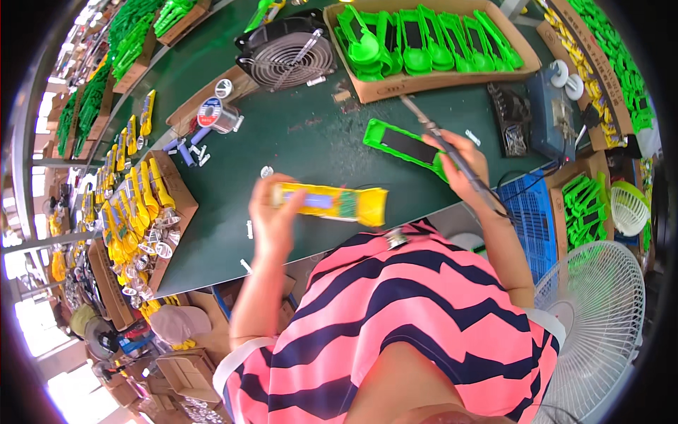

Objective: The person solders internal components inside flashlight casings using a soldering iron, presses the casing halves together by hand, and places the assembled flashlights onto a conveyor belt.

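My left hand (272,215) is closed on one end of a yellow plastic flashlight housing (367,206), its open side showing a blue cell and a green circuit board. The housing lies crosswise over the near part of the bench and looks slightly blurred. In my right hand (462,166) is a soldering iron (452,152), its tip pointing away to the upper left and its cable trailing toward the right. Just left of that hand, a green plastic housing (402,144) with a dark panel rests on the green bench top, partly covered by the hand and iron.
A carton of green housings (438,85) stands at the far side beside a black metal-grille fan (289,56). Solder reels (217,115) and blue cells (186,154) lie to the left, near a box of yellow flashlights (141,205). At right are a blue-grey device (551,116) and a blue crate (526,212).
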`<action>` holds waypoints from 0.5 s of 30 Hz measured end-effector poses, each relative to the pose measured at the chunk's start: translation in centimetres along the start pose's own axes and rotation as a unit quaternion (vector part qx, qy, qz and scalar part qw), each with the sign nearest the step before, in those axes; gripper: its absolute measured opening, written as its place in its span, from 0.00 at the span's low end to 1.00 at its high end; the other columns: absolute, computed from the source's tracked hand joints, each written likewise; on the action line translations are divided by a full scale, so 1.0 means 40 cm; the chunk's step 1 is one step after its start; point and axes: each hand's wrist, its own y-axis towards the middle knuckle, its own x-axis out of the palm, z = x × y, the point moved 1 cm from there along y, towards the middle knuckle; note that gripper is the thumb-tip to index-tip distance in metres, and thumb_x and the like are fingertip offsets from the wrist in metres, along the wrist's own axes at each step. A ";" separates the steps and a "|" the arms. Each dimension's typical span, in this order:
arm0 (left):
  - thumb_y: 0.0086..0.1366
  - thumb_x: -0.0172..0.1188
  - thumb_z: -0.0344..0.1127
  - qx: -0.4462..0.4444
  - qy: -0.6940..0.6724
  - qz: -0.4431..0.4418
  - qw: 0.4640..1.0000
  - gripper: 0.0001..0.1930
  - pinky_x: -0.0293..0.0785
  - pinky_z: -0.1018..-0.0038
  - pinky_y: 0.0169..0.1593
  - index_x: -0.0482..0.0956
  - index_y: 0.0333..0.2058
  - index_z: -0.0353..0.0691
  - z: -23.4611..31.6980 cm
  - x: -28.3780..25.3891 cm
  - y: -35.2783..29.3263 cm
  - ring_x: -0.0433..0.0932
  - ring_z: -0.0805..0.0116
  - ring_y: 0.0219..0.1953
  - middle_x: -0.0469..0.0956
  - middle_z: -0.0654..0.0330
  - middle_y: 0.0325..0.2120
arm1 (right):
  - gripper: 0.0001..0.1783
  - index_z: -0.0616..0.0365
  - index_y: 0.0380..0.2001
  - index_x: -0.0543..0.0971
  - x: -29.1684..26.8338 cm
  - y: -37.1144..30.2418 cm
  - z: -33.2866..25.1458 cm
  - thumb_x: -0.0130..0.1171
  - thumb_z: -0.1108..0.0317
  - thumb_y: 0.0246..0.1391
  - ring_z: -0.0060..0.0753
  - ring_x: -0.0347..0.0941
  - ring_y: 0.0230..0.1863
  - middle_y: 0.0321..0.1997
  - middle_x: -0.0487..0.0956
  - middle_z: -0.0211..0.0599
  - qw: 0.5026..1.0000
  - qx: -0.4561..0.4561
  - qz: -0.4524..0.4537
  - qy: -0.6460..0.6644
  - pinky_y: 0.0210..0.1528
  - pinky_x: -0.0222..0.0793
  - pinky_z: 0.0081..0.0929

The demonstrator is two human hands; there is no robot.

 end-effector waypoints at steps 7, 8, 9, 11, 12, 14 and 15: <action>0.46 0.65 0.27 0.327 0.386 0.264 0.821 0.18 0.64 0.72 0.42 0.72 0.37 0.38 0.006 0.114 -0.067 0.68 0.63 0.36 0.71 0.58 0.32 | 0.22 0.55 0.41 0.65 0.058 -0.057 0.062 0.56 0.79 0.39 0.35 0.74 0.39 0.39 0.79 0.31 0.987 -0.133 0.041 -0.076 0.57 0.52 0.46; 0.43 0.65 0.27 0.392 0.395 0.233 0.798 0.20 0.64 0.69 0.40 0.73 0.38 0.38 0.014 0.100 -0.077 0.68 0.59 0.36 0.72 0.60 0.32 | 0.22 0.56 0.41 0.65 0.055 -0.077 0.056 0.56 0.79 0.39 0.36 0.74 0.39 0.38 0.79 0.32 0.988 -0.113 0.053 -0.093 0.57 0.52 0.45; 0.43 0.65 0.27 0.390 0.396 0.233 0.798 0.20 0.64 0.69 0.40 0.73 0.38 0.38 0.039 0.101 -0.077 0.68 0.59 0.36 0.72 0.60 0.32 | 0.22 0.56 0.41 0.66 0.054 -0.098 0.052 0.56 0.79 0.39 0.36 0.74 0.39 0.37 0.79 0.33 0.987 -0.095 0.064 -0.109 0.57 0.52 0.45; 0.43 0.64 0.28 0.459 0.362 -0.060 0.809 0.17 0.64 0.68 0.39 0.74 0.35 0.40 0.098 0.134 -0.065 0.68 0.61 0.36 0.73 0.62 0.30 | 0.22 0.56 0.41 0.66 0.056 -0.129 0.044 0.57 0.79 0.39 0.36 0.75 0.39 0.37 0.79 0.35 0.987 -0.093 0.074 -0.110 0.57 0.53 0.45; 0.43 0.64 0.28 0.436 0.357 -0.088 0.822 0.16 0.64 0.68 0.39 0.75 0.35 0.40 0.097 0.164 -0.050 0.69 0.61 0.34 0.73 0.61 0.28 | 0.22 0.56 0.41 0.66 0.058 -0.141 0.042 0.57 0.79 0.39 0.35 0.75 0.39 0.37 0.79 0.35 0.990 -0.066 0.064 -0.104 0.57 0.53 0.45; 0.43 0.64 0.28 0.414 0.349 -0.119 0.832 0.15 0.65 0.67 0.39 0.76 0.34 0.40 0.082 0.228 -0.010 0.70 0.61 0.32 0.73 0.61 0.27 | 0.22 0.57 0.41 0.66 0.062 -0.141 0.032 0.57 0.79 0.39 0.35 0.75 0.36 0.37 0.79 0.35 0.992 -0.036 0.074 -0.094 0.57 0.55 0.45; 0.44 0.63 0.28 0.361 0.339 -0.183 0.850 0.13 0.66 0.68 0.39 0.76 0.33 0.40 0.052 0.255 0.007 0.71 0.61 0.31 0.74 0.59 0.26 | 0.22 0.57 0.41 0.66 0.068 -0.142 0.034 0.57 0.79 0.39 0.35 0.75 0.36 0.37 0.79 0.35 0.992 -0.036 0.076 -0.096 0.57 0.55 0.45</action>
